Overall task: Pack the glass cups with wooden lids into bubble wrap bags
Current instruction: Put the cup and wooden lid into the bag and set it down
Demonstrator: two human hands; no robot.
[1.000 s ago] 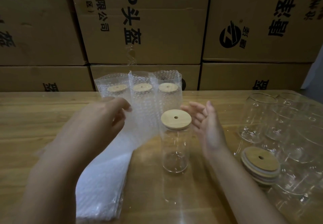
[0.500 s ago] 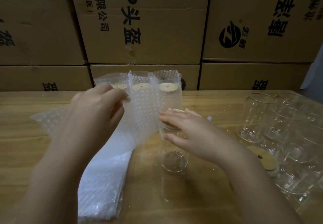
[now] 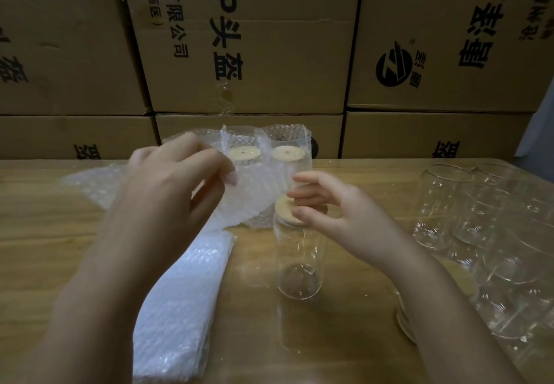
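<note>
A clear glass cup (image 3: 299, 267) with a wooden lid (image 3: 284, 207) stands upright at the middle of the table. My right hand (image 3: 332, 207) hovers over the lid, fingers loosely bent and pointing left; its thumb lies at the lid's edge and it holds nothing that I can see. My left hand (image 3: 177, 183) pinches the top of a bubble wrap bag (image 3: 248, 204), which hangs just left of and behind the cup. Behind the bag stand wrapped cups (image 3: 287, 156) with their lids showing through; my left hand covers the leftmost one.
A flat stack of bubble wrap bags (image 3: 180, 308) lies at the front left. Several empty glasses (image 3: 449, 207) crowd the table's right side. A stack of wooden lids (image 3: 404, 323) peeks out beside my right forearm. Cardboard boxes (image 3: 248, 39) wall off the back.
My left hand has lifted the bag up and right toward the cup. My right hand came in over the lid, lay flat on it, and now has its fingers bent.
</note>
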